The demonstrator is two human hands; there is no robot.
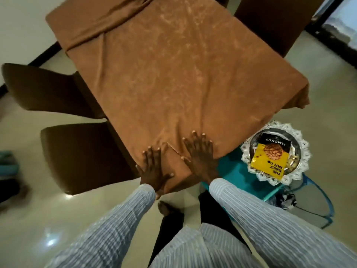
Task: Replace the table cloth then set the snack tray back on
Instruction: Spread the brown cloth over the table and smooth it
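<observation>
A brown table cloth (173, 70) covers the whole table, with a bunched fold at the far left corner. My left hand (152, 169) and my right hand (199, 155) lie flat, fingers spread, on the cloth at the near edge, side by side. A small crease runs between them. The snack tray (297, 171), silver with a lacy white rim, stands on a teal stool (241, 176) to the right of the table. A yellow and black almond packet (268, 157) lies in it.
Two brown chairs (81, 157) (44, 88) stand along the table's left side and another (270, 22) at the far right. My bare foot (166, 207) is on the glossy tiled floor below the table's near edge.
</observation>
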